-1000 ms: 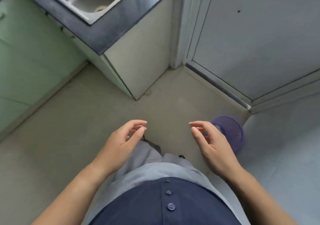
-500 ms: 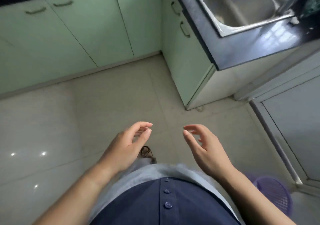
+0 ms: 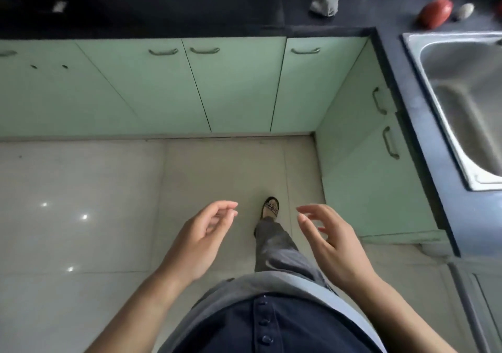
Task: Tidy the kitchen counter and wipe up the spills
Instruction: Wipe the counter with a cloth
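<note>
View swung left: counter [image 3: 244,13] and rag [image 3: 324,2] now at 12 o'clock, sink [image 3: 413,43] at 2; left hand [image 3: 201,241] and right hand [image 3: 336,246] stay loosely spread, empty.

Head cam, wide-angle, looks steeply down at floor [image 3: 81,189], cabinets [image 3: 231,86].

Pale glossy floor tiles [image 3: 89,179] fill the lower left of the frame, with small bright spots of reflected light [image 3: 84,217] at the left. Mint-green cabinet doors [image 3: 236,89] with curved metal handles [image 3: 204,50] run across the upper half and turn a corner down the right side. A dark tabletop [image 3: 114,16] tops them along the upper edge and the right, where a steel sink [image 3: 414,54] is set into it.
</note>
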### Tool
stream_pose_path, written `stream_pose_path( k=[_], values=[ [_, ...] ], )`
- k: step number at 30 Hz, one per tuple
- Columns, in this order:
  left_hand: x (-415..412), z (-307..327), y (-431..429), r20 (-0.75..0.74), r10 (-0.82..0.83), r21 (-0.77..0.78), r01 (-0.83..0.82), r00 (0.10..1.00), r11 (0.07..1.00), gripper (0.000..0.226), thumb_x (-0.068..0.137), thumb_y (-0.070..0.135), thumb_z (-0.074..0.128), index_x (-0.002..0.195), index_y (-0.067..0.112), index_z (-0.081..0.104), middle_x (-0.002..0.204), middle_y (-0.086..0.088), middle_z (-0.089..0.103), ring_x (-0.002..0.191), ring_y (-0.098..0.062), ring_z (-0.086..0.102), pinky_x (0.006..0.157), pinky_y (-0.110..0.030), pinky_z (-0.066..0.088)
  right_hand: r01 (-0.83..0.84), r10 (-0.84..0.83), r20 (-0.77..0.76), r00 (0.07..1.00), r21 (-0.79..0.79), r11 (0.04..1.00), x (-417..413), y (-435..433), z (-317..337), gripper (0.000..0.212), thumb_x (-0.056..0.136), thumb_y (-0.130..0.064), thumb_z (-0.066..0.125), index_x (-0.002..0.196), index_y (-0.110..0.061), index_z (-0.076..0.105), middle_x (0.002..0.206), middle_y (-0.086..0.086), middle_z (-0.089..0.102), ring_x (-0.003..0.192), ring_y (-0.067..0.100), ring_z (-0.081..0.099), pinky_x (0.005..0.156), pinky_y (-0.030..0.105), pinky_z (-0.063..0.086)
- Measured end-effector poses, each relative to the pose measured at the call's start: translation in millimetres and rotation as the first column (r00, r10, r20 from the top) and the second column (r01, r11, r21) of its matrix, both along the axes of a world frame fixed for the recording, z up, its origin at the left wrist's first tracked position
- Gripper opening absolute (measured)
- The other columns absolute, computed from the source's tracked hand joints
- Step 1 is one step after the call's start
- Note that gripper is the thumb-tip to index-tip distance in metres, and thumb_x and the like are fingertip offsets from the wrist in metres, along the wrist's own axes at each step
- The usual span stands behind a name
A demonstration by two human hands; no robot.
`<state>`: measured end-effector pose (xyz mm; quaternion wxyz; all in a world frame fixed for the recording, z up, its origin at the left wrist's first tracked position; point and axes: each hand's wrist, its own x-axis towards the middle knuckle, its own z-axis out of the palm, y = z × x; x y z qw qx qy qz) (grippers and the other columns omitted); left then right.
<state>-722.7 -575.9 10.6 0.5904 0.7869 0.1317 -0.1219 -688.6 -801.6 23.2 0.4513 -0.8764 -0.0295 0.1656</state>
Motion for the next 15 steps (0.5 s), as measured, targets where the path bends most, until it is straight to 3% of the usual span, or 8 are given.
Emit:
stream_pose_path(
  k=[4,10,15],
  values=[
    [89.5,-4.7,19.8,0.027,0.042,0.002,-0.042,0.999,0.999,0.031,0.071,0.063,0.045,0.095,0.051,0.06,0.101,0.01,0.068,0.097,-0.001,0.062,0.085,-0.012,0.044,-0.063,0.064,0.049,0.997,-0.029,0.998,103.0,24.1,-3.5,0.032,0.087,-0.048,0.044,0.106,-0.027,0.06,0.107,-0.014,0.059,0.098,0.0,0.056,0.089,0.027,0.047],
    [241.6,17.2,40.5,0.098,0.075,0.045,-0.08,0.992,0.996,0.035,0.072,0.065,0.043,0.097,0.049,0.06,0.103,0.013,0.067,0.098,-0.001,0.061,0.087,-0.018,0.045,-0.119,0.125,0.158,0.98,-0.045,0.992,269.7,48.2,25.9,0.028,0.09,-0.042,0.046,0.107,-0.025,0.059,0.107,-0.012,0.06,0.094,0.004,0.057,0.081,0.024,0.047],
    [335.1,29.8,59.6,0.112,0.049,0.065,-0.056,0.992,0.996,0.034,0.074,0.064,0.042,0.101,0.049,0.057,0.106,0.017,0.065,0.101,0.0,0.06,0.088,-0.021,0.045,-0.093,0.098,0.172,0.98,-0.035,0.995,360.2,62.9,34.4,0.033,0.089,-0.046,0.045,0.108,-0.023,0.06,0.108,-0.012,0.06,0.098,0.003,0.057,0.082,0.025,0.048]
  ],
)
